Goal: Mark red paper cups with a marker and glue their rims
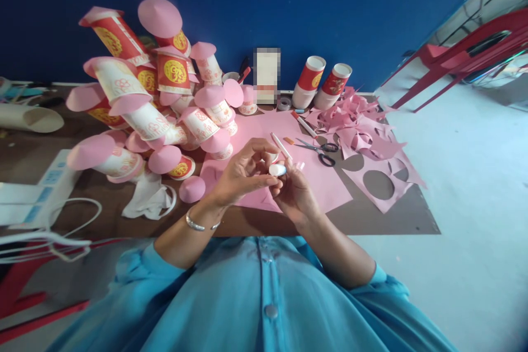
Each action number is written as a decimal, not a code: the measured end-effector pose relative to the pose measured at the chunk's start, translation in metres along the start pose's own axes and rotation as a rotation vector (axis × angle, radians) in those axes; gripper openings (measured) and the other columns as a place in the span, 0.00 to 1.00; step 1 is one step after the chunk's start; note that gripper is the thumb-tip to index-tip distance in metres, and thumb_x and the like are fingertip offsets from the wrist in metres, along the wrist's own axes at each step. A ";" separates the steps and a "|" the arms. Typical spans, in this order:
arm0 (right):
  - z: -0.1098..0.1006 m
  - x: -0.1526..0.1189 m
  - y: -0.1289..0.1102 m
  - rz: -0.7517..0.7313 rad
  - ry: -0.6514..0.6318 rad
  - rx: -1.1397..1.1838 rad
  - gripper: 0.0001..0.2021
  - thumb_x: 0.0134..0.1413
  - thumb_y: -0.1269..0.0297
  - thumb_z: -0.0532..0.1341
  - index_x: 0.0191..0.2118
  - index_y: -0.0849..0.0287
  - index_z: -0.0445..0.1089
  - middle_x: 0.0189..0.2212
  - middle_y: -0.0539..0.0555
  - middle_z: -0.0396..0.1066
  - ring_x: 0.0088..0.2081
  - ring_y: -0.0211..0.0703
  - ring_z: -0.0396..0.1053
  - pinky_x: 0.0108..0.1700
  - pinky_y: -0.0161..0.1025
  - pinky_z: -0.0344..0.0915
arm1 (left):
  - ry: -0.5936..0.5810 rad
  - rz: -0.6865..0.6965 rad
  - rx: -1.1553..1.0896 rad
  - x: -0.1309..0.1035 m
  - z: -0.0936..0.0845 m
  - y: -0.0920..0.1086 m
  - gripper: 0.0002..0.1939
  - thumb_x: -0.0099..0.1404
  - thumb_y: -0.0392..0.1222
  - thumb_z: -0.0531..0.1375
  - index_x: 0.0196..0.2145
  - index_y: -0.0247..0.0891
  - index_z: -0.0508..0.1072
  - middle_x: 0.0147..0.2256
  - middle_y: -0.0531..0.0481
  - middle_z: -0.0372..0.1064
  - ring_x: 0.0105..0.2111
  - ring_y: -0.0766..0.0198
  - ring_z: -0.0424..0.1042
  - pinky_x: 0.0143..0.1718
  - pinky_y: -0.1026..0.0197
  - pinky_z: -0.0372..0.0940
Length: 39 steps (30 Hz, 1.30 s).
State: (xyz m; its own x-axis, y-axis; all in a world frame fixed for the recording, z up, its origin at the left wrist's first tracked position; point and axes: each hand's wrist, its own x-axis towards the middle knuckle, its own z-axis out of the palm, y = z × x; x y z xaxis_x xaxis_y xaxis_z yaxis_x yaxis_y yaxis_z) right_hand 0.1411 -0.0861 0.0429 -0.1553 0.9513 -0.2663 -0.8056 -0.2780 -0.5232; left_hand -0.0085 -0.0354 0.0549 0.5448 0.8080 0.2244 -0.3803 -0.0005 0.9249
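Over the pink paper sheet [325, 190], my two hands are close together. The fingers of my right hand [299, 192] close on a small white-and-blue tube [277, 169], its round white end facing me; it looks like a glue stick. My left hand [247, 170] curls round from the other side, its thumb tip beside the tube. Something pale and rounded shows inside those fingers, mostly hidden. Behind my hands lies a white pen [280, 146], with black scissors [319, 148] to its right. A loose pink paper cone [192, 189] rests left of my left wrist.
Several paper cups with pink cone tops [136, 115] pile up at left. Two cup stacks [309, 80] stand against the blue wall [264, 0]. Pink scraps [355, 118] and a paper sheet with cut holes [388, 201] lie right. White cables [53, 236] hang at the left edge.
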 end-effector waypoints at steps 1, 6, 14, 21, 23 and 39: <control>0.001 -0.001 0.000 -0.004 -0.007 -0.013 0.21 0.49 0.47 0.82 0.35 0.54 0.77 0.23 0.44 0.75 0.20 0.32 0.69 0.23 0.26 0.74 | 0.003 0.017 0.017 0.001 0.000 0.002 0.24 0.61 0.51 0.80 0.50 0.47 0.77 0.46 0.51 0.69 0.30 0.67 0.79 0.29 0.60 0.82; 0.001 -0.001 0.000 -0.062 -0.006 -0.099 0.24 0.46 0.44 0.83 0.30 0.55 0.74 0.19 0.43 0.71 0.19 0.33 0.69 0.22 0.26 0.72 | 0.036 -0.005 0.014 0.004 0.005 0.007 0.19 0.62 0.53 0.79 0.38 0.42 0.77 0.48 0.50 0.69 0.27 0.67 0.79 0.25 0.58 0.80; -0.006 0.004 0.000 -0.127 -0.015 -0.133 0.22 0.48 0.47 0.82 0.29 0.55 0.73 0.18 0.43 0.70 0.19 0.31 0.68 0.21 0.26 0.69 | 0.106 -0.194 -0.256 0.002 0.015 0.005 0.22 0.61 0.49 0.80 0.44 0.43 0.74 0.29 0.58 0.71 0.25 0.64 0.77 0.27 0.59 0.77; -0.003 0.002 0.000 -0.035 0.019 -0.044 0.19 0.54 0.52 0.80 0.30 0.56 0.74 0.20 0.43 0.71 0.19 0.30 0.66 0.22 0.26 0.70 | 0.254 -0.250 -0.307 0.001 0.017 0.010 0.22 0.64 0.55 0.77 0.45 0.37 0.78 0.29 0.55 0.72 0.26 0.66 0.73 0.28 0.62 0.73; -0.002 0.001 0.000 -0.024 0.031 -0.009 0.18 0.53 0.53 0.81 0.31 0.56 0.75 0.21 0.43 0.71 0.19 0.30 0.65 0.21 0.25 0.70 | 0.298 -0.208 -0.244 -0.002 0.016 0.006 0.23 0.64 0.56 0.77 0.46 0.37 0.81 0.30 0.54 0.73 0.28 0.67 0.72 0.30 0.64 0.72; -0.005 0.004 0.002 -0.074 0.026 -0.045 0.17 0.53 0.55 0.80 0.31 0.57 0.75 0.18 0.42 0.69 0.18 0.30 0.66 0.21 0.24 0.68 | 0.118 -0.242 -0.264 -0.005 0.013 -0.001 0.23 0.58 0.47 0.81 0.46 0.39 0.80 0.33 0.55 0.74 0.29 0.66 0.79 0.33 0.61 0.76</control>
State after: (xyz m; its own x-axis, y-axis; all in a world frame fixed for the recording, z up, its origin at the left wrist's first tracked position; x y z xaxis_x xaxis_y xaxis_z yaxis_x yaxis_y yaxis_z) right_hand 0.1419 -0.0838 0.0365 -0.0811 0.9658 -0.2462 -0.7879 -0.2134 -0.5776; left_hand -0.0010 -0.0475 0.0565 0.5582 0.8286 -0.0423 -0.4391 0.3383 0.8323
